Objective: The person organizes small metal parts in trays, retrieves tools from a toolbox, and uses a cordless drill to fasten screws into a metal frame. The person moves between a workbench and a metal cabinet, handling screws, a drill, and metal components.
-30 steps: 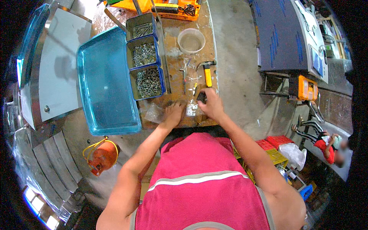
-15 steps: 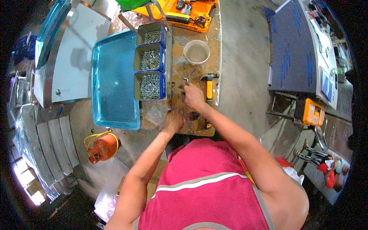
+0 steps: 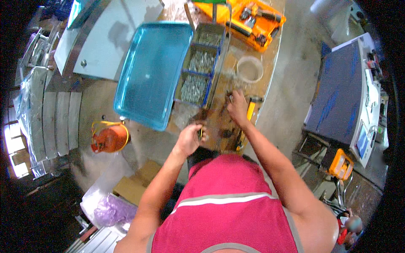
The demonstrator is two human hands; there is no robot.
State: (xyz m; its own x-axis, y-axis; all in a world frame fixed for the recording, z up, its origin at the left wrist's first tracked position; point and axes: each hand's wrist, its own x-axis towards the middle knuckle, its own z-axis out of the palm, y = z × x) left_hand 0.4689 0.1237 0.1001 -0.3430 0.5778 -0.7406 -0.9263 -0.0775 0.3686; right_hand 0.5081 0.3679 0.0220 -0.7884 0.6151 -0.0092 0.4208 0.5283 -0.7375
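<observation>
My left hand [image 3: 190, 139] is raised by the near edge of the wooden workbench [image 3: 220, 101], fingers curled round a thin dark-and-yellow piece [image 3: 201, 133] whose kind I cannot make out. Farther forward and to the right, my right hand [image 3: 238, 109] pinches a small shiny metal piece [image 3: 230, 98], mostly hidden by the fingertips. Just right of that hand lies a hammer [image 3: 251, 111] with a yellow-and-black handle. Blue bins [image 3: 208, 90] holding screws or similar metal fasteners stand in a row left of my right hand.
Left of the bins is a large blue tray [image 3: 147, 80]. A round whitish tub [image 3: 249, 69] and an open orange tool case [image 3: 257, 36] with a drill sit farther back. An orange gas cylinder [image 3: 112, 139] stands on the floor at left. Another person [image 3: 346, 230] is at lower right.
The view has turned, so the bench now slants to the right. My left hand has come up off the bench, showing the thin piece. My right hand stays near the hammer.
</observation>
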